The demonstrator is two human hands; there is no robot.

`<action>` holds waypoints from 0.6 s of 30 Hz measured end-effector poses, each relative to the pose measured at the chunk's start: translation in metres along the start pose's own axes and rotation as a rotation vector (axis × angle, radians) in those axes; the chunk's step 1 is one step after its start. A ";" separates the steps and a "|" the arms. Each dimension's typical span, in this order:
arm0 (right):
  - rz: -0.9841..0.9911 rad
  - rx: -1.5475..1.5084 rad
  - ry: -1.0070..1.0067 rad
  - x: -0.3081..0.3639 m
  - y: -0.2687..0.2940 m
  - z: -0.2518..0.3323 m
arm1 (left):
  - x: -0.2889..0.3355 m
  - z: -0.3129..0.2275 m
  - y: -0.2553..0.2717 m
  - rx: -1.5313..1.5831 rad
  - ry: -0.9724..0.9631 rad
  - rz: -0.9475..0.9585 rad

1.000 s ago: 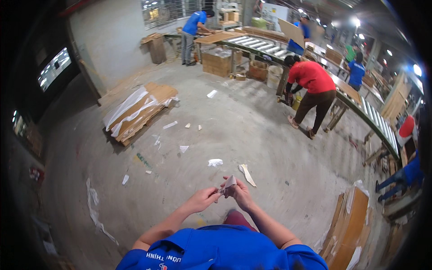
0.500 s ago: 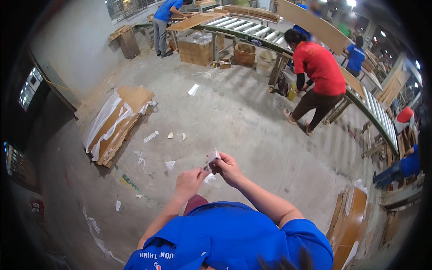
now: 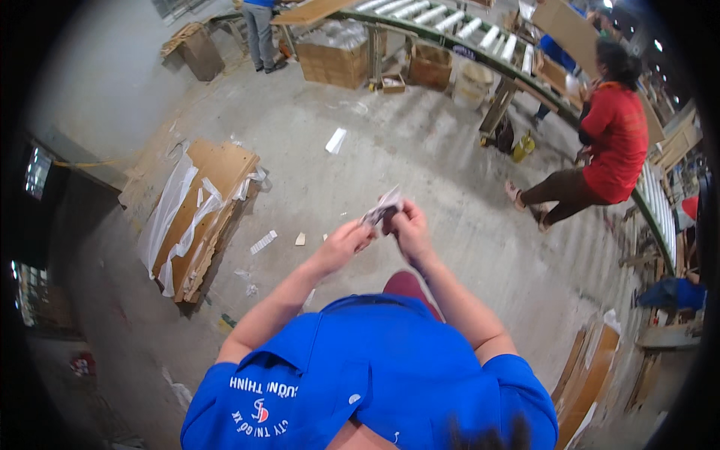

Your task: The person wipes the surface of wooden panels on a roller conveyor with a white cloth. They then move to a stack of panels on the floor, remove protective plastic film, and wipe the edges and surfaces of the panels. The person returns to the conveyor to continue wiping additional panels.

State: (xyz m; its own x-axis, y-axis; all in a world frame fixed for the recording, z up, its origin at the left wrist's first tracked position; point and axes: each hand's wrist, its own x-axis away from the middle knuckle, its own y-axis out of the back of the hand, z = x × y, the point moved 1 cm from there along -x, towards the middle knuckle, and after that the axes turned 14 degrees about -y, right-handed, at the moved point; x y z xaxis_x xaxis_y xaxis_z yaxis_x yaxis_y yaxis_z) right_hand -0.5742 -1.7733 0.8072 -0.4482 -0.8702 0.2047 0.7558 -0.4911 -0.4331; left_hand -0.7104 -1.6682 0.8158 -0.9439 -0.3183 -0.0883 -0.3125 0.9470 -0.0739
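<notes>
In front of my body, above the concrete floor, both hands are raised close together. Between them is a small white paper-like piece (image 3: 386, 202) with dark patches; its exact kind is too small to make out. My left hand (image 3: 349, 244) is closed, its fingertips pinching the piece's near left end. On the other side, my right hand (image 3: 409, 231) has its fingers curled round the right end, where something dark shows under the fingers. The fingers hide part of the piece.
Stacked boards (image 3: 202, 217) with torn white wrapping lie left; another board stack (image 3: 589, 367) stands at lower right. Paper scraps (image 3: 264, 241) dot the floor. Beyond, a roller conveyor (image 3: 480, 41) curves past a cardboard box (image 3: 334, 64), a bucket (image 3: 472, 82) and a person in red (image 3: 619, 139).
My hands have moved farther from my body with the white piece, which is now tilted up to the right. The person in red has straightened from a bend and faces the conveyor.
</notes>
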 end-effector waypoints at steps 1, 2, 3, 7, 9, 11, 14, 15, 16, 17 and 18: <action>-0.043 -0.051 0.008 -0.018 0.005 0.010 | -0.022 -0.002 0.012 0.218 0.086 0.046; -0.066 -0.068 0.007 -0.035 0.012 0.017 | -0.048 -0.011 0.019 0.438 0.167 0.101; -0.074 -0.080 0.016 -0.056 0.018 0.027 | -0.073 -0.016 0.028 0.648 0.237 0.146; -0.048 -0.041 0.016 -0.134 0.035 0.058 | -0.157 -0.002 0.063 0.684 0.314 0.158; 0.031 -0.030 -0.013 -0.179 0.044 0.073 | -0.197 0.011 0.089 0.706 0.294 0.182; 0.064 -0.047 -0.058 -0.228 0.047 0.087 | -0.237 0.022 0.112 0.608 0.232 0.118; 0.130 -0.060 -0.095 -0.305 0.046 0.099 | -0.291 0.023 0.145 0.276 0.023 -0.010; 0.136 -0.050 -0.103 -0.328 0.041 0.102 | -0.305 0.024 0.158 0.196 -0.031 -0.086; 0.207 -0.049 -0.128 -0.354 0.038 0.099 | -0.317 0.025 0.173 0.114 -0.082 -0.162; 0.231 -0.039 -0.131 -0.378 0.031 0.100 | -0.332 0.026 0.188 0.029 -0.141 -0.240; 0.252 -0.029 -0.130 -0.402 0.021 0.099 | -0.345 0.030 0.205 -0.052 -0.174 -0.318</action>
State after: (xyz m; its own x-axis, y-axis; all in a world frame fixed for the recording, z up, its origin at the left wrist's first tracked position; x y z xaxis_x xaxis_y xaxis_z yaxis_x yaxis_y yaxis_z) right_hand -0.3308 -1.4374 0.8032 -0.1814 -0.9634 0.1975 0.8207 -0.2589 -0.5093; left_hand -0.4453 -1.3651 0.8013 -0.7675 -0.5957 -0.2368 -0.5970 0.7988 -0.0746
